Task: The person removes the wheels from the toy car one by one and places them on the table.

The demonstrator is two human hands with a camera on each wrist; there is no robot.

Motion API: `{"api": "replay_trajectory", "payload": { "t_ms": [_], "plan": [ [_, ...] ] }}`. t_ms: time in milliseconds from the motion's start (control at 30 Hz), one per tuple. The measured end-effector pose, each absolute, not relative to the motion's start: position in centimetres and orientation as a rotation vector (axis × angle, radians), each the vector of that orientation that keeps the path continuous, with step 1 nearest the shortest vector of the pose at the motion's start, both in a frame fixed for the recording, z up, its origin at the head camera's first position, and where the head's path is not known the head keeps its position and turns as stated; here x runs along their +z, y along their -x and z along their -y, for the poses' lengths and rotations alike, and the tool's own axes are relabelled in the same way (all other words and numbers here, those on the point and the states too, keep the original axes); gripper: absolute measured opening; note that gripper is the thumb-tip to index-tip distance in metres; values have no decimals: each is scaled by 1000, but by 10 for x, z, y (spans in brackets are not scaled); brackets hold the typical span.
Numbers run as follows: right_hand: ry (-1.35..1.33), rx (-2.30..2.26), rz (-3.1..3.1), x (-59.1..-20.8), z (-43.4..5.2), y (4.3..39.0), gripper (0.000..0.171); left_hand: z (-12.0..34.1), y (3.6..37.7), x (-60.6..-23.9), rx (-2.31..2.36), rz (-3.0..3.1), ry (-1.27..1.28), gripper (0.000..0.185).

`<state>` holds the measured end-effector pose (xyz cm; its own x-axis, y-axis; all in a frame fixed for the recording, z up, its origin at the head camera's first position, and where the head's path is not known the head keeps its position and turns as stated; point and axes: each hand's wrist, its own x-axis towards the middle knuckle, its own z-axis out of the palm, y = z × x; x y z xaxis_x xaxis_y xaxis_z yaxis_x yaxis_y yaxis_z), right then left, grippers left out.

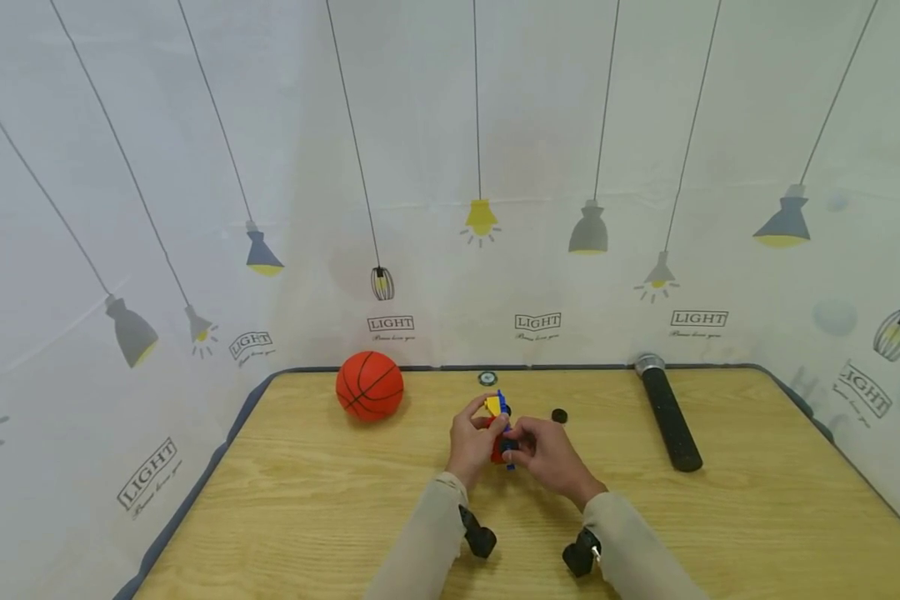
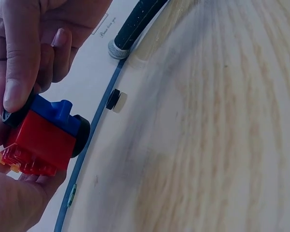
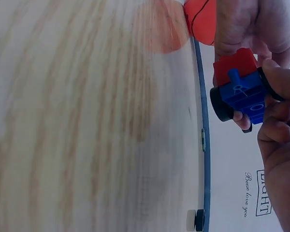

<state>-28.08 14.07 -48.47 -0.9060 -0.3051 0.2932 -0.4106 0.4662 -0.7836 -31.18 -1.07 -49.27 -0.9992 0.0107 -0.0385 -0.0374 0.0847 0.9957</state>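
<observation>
While both hands (image 1: 506, 437) pinch the toy brick car (image 2: 41, 133) just above the tabletop (image 1: 307, 500), right of the basketball (image 1: 370, 385), we judge it light, rigid, best gripped by its body, not its wheels.

ball (image 1: 370, 385) back left on table (image 1: 307, 500), microphone (image 1: 667, 417) right, toy (image 1: 500, 429) between in both hands

A wooden desk (image 1: 307, 517) with a dark edge was seen. An orange ball (image 1: 370, 385) was set on it, well left of the left hand (image 1: 471, 442). A black cylinder (image 1: 669, 417) was laid right of the right hand (image 1: 551, 457), a small black disc (image 1: 559, 415) just beyond that hand, and a round badge (image 1: 487, 378) near the far edge.
</observation>
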Motion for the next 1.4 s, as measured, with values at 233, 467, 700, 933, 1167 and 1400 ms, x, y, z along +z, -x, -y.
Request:
{"api": "replay_trajectory", "payload": {
  "t_ms": [233,467,700,933,1167,1400],
  "plan": [
    [-657,1361,2588,-485,-141,279,13,8,312,-496,2143,-2259,18,44],
    [-726,1251,2542,-489,-139,278,15,8,314,-501,2169,-2249,16,41],
    [-853,1099,2403,-488,-135,277,17,18,315,-489,2116,-2343,70,46],
    [-615,1396,2567,-480,-143,282,12,23,318,-488,2113,-2254,88,46],
    [-326,1682,2537,-481,-163,292,22,23,316,-491,2276,-2053,5,48],
    [-152,1697,2519,-483,-191,304,17,28,314,-491,2321,-1960,-25,49]
  ]
}}
